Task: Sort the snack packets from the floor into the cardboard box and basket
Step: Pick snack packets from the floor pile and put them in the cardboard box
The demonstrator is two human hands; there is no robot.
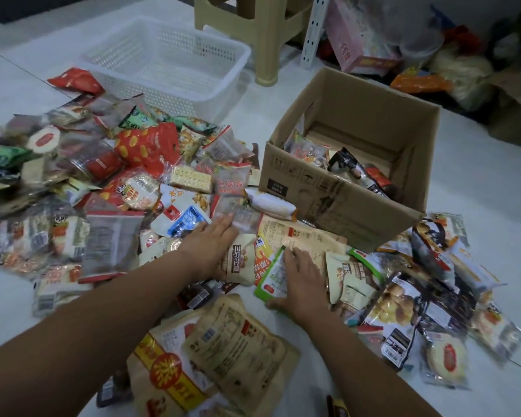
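Packet: green-edged white plastic snack packet [269, 281], long axis 1 to 7 o'clock, under your flat right hand [303, 284] | left hand [211, 240] flat, gripping nothing | brown cardboard box [328, 194] at 1 o'clock, nearer right hand

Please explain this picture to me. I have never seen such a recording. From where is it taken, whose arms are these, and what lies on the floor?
There is no machine. A person wears a camera on the head, so you look down as they do, at their own bare arms. On the floor lie heaped snack packets. The box already holds a few; the basket shows none. The left hand lies flat on the packets. The right hand rests on a green packet, fingers straight. Nothing is lifted.
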